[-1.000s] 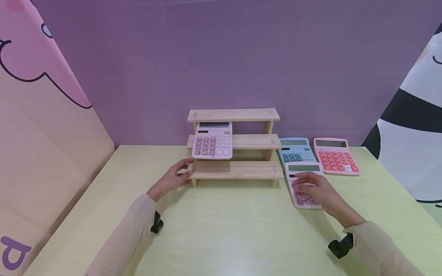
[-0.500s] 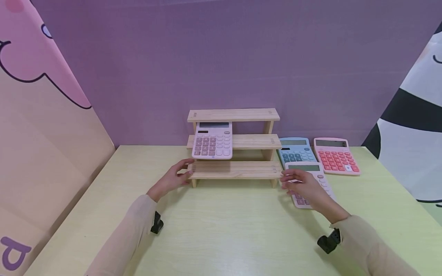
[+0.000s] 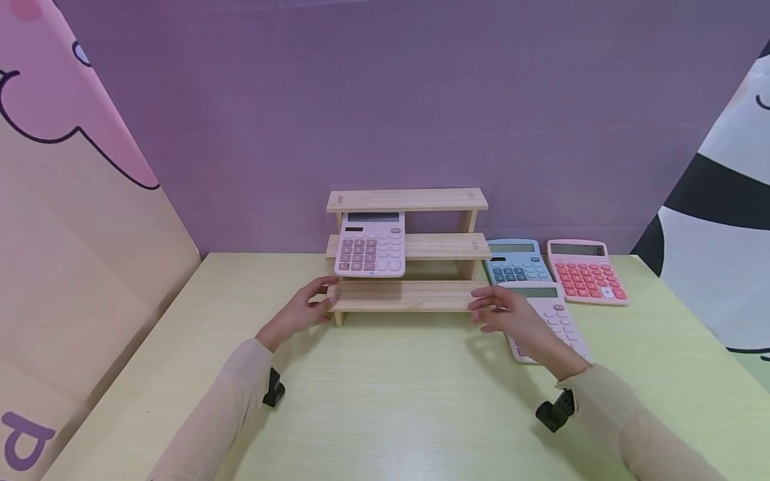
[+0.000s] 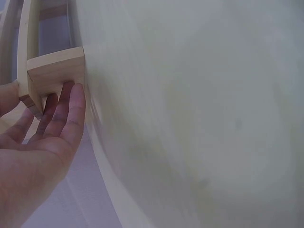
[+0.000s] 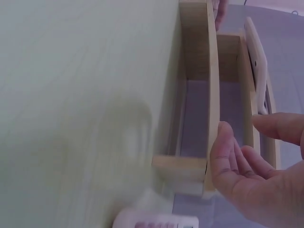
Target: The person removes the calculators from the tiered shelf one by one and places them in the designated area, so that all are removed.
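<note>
A three-tier wooden shelf (image 3: 409,296) stands on the table, with a pale pink calculator (image 3: 373,248) leaning on its middle tier at the left. My left hand (image 3: 299,312) holds the left end of the bottom tier; in the left wrist view its thumb is at the board and its fingers (image 4: 76,107) are against the leg. My right hand (image 3: 511,319) is at the right end of that tier, thumb spread away from the fingers, nothing held. Behind this hand lies another pale pink calculator (image 3: 556,321), partly covered by it.
Right of the shelf, a blue calculator (image 3: 516,260) and a pink calculator with red-pink keys (image 3: 586,272) lie on the light wooden table (image 3: 385,401). A purple backdrop (image 3: 409,100) rises behind, with printed panels at both sides.
My right hand has moved left from over the front pale pink calculator to the right end of the shelf's bottom tier. The left hand and the calculators stay where they were.
</note>
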`<state>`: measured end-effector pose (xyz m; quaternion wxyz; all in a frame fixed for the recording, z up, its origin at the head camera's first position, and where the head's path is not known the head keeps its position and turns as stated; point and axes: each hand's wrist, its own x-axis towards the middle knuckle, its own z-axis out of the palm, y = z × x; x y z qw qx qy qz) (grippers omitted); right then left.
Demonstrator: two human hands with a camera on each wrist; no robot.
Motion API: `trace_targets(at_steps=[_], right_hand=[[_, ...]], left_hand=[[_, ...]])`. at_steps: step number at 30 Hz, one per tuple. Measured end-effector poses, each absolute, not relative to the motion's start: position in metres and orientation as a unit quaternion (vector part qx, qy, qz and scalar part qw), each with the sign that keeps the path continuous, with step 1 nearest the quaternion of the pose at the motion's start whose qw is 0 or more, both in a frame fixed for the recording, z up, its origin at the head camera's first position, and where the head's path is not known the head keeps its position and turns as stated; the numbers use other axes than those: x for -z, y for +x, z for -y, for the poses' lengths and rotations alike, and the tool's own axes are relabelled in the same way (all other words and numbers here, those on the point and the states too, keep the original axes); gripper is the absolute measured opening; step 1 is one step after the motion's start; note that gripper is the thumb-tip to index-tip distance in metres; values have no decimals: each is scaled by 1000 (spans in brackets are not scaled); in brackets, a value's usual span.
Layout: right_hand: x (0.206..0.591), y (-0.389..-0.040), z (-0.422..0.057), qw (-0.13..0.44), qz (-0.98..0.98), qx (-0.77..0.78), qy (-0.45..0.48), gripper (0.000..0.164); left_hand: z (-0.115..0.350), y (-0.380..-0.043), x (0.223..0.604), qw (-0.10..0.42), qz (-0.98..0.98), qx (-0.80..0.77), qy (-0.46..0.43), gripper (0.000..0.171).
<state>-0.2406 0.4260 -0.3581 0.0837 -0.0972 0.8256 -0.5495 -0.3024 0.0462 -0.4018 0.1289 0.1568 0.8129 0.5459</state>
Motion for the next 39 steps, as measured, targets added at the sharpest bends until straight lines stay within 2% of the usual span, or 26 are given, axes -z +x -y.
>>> trace_targets(at_steps=[24,31,39], right_hand=[[362,-265,-369,63,-761,638,-100,43],[361,-271,-353,76,-712,689,-111,44],[359,-276,-333,71,-699,707,-88,44]], left_hand=[[-45,-305,402,129,-811,-548,156,49],[-46,-305,402,131,-806,-557,151,49],[-46,-305,404,132,-807,-557,143,49]])
